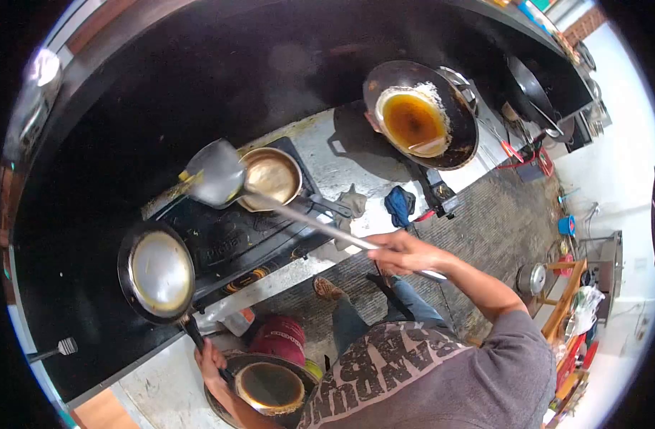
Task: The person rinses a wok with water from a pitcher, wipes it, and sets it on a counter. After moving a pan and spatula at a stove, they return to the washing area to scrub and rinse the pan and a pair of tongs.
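Note:
My right hand [406, 254] is closed round the long metal handle of a wok spatula [217, 174]. The spatula's broad blade has small yellow bits on its edge and hangs above the stove, partly overlapping a small saucepan [274, 177]. My left hand [212, 362] is wrapped round the black handle of a frying pan [159, 272]. The frying pan is tilted at the left end of the stove, with a shiny, oily-looking inner surface and no food visible in it.
A large wok [460, 136] with brown oil stands at the back right of the black stove [227, 247]. Near my left forearm is a pan of dark liquid [270, 386], beside a red bucket [279, 337]. A blue cloth [399, 206] lies on the counter edge.

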Tool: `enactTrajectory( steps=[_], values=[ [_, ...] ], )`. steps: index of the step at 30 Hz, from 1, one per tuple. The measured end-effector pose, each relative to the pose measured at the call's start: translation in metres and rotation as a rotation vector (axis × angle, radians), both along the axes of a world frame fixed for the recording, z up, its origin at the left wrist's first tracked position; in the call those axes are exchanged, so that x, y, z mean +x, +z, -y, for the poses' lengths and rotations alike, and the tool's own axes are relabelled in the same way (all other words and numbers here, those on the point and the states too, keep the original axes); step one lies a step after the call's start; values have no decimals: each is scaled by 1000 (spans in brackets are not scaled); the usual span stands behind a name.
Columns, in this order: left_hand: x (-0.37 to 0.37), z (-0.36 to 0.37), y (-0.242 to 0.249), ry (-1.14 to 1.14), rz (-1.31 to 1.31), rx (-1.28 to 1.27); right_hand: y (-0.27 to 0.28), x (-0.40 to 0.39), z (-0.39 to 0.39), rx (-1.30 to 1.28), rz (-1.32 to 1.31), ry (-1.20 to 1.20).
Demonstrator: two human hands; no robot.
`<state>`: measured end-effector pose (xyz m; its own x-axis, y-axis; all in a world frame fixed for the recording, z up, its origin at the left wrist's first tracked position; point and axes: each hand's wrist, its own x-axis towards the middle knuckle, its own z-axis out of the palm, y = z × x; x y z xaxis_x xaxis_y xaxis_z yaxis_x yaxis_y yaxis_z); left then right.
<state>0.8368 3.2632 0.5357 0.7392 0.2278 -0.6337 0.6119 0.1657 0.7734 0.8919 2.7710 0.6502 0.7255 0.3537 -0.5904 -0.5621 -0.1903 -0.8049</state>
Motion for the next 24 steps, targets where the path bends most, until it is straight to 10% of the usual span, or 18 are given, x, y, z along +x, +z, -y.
enactTrajectory(
  steps=[7,12,15,24],
  values=[
    [-70,95,23,48,0,-44,-4,-84,168,-328,109,-696],
    [-111,187,44,75,-50,-5,-58,-85,305,-572,210,-717],
    [-138,243,39,103,-64,-25,-95,-77,378,-1235,506,-439],
    [-178,377,43,23,-106,22,-132,-37,425,-1341,613,-418]
  ],
)
